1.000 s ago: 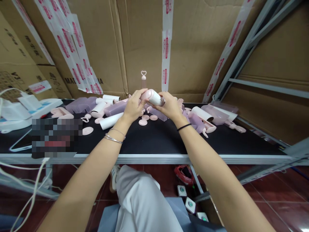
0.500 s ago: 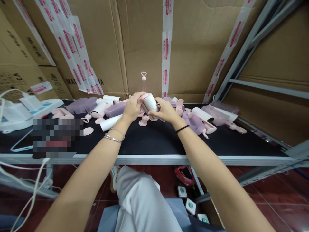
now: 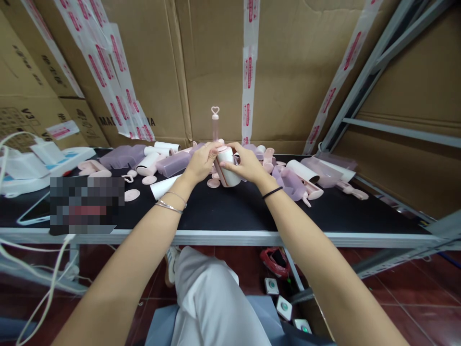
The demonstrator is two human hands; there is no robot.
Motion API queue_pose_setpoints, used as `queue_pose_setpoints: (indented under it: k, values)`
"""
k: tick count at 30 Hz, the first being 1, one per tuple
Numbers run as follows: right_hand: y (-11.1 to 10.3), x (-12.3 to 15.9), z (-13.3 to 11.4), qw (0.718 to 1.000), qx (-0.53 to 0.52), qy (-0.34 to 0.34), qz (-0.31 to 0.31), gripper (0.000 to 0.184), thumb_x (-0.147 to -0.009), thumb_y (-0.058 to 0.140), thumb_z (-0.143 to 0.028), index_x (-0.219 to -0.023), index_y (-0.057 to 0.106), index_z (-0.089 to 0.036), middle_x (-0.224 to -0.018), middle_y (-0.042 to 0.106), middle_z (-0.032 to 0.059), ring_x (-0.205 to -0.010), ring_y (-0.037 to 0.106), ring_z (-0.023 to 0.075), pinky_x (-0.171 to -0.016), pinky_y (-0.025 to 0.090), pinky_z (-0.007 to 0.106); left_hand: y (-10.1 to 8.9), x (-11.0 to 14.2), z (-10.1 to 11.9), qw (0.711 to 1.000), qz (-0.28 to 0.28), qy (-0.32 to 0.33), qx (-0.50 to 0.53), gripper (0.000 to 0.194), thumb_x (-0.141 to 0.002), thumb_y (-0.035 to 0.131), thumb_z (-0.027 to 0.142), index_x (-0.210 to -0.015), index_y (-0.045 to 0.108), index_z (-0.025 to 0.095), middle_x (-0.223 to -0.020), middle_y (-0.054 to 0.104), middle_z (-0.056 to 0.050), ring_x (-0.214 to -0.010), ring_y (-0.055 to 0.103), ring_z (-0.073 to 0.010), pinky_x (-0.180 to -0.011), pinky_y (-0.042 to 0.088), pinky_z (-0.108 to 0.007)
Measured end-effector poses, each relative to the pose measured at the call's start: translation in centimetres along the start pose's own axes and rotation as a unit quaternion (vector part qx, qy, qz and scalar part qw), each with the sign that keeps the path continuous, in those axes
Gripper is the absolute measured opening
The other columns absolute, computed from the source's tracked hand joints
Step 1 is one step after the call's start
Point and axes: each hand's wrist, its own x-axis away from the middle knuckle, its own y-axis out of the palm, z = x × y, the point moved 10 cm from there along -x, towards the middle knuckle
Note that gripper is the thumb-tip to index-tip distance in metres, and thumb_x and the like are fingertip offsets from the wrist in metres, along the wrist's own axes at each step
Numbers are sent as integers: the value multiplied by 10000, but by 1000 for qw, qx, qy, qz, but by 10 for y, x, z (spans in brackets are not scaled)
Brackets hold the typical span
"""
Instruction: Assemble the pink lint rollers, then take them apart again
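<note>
Between my two hands is a white and pink cylinder (image 3: 230, 177), held nearly upright over the black table. The fingers of my left hand (image 3: 201, 162) are closed at its pink top and left side. My right hand (image 3: 247, 163) wraps its right side, with the thumb across the front. A pink wand with a heart-shaped loop (image 3: 215, 120) stands upright just behind. Round pink discs (image 3: 213, 183) lie below the left hand. A white tube (image 3: 163, 187) rests beside my left wrist.
Purple translucent trays (image 3: 175, 164), white tubes (image 3: 301, 171) and pink parts (image 3: 313, 191) lie along the back of the table. A power strip (image 3: 72, 161) and a pixelated dark patch (image 3: 86, 204) are at left. Cardboard (image 3: 216, 62) stands behind; a metal rack (image 3: 396, 127) rises at right.
The cylinder has been turned more upright and sits slightly lower, its pink side now facing front left. Both hands stay closed on it and have shifted only a little.
</note>
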Motion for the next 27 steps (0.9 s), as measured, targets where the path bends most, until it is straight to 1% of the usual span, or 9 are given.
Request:
queue_pose_setpoints:
  k: [3, 7, 11, 16, 20, 23, 27]
  values:
    - [-1, 0, -3, 1000, -10, -2, 2, 580, -765, 651, -545, -1204, 538, -183, -1088, 674, 87, -970, 621, 256, -767, 482, 349, -3, 0, 2, 1000, 4, -4, 22, 741, -932, 149, 683, -1162, 641, 178, -1177, 682, -112, -1102, 625, -222, -980, 461, -396]
    - [-2, 0, -8, 1000, -8, -11, 5, 574, -752, 663, -541, -1182, 547, -179, -1073, 676, 86, -961, 623, 256, -776, 485, 356, -6, -1, 10, 999, 9, 8, 38, 703, -930, 219, 684, -1149, 646, 170, -1155, 685, -113, -1089, 624, -218, -972, 464, -389]
    - [-1, 0, -9, 1000, -11, -11, 5, 576, -747, 667, -554, -1175, 553, -186, -1094, 670, 84, -965, 622, 254, -777, 486, 360, -9, -2, 13, 998, 21, 8, 56, 666, -926, 281, 678, -1127, 653, 163, -1126, 691, -113, -1066, 633, -215, -954, 476, -377]
    - [-2, 0, -9, 1000, -13, -13, 8, 619, -735, 679, -570, -1197, 543, -180, -1105, 668, 90, -952, 625, 257, -775, 486, 367, -12, -1, 8, 993, 39, -17, 106, 572, -916, 405, 637, -1090, 652, 152, -1122, 693, -123, -1051, 647, -219, -905, 510, -357]
    - [-2, 1, -9, 1000, -21, -9, 7, 627, -736, 676, -585, -1213, 536, -202, -1174, 657, 86, -974, 623, 254, -789, 487, 367, -12, 0, 4, 987, 48, -42, 150, 510, -879, 516, 608, -1068, 638, 150, -1081, 711, -109, -955, 679, -197, -848, 533, -326]
    - [-1, 1, -8, 1000, -29, -3, -1, 633, -744, 668, -580, -1225, 533, -192, -1206, 648, 95, -995, 622, 257, -806, 483, 375, -13, -1, 4, 985, 56, -44, 159, 505, -860, 545, 609, -1052, 636, 151, -1040, 721, -96, -920, 686, -188, -836, 536, -318]
    - [0, 1, -8, 999, -36, -4, -3, 640, -746, 664, -584, -1231, 537, -186, -1210, 649, 102, -998, 620, 259, -811, 484, 378, -13, -1, 1, 983, 56, -52, 167, 510, -858, 541, 615, -1061, 637, 157, -1039, 722, -99, -918, 685, -188, -837, 536, -321]
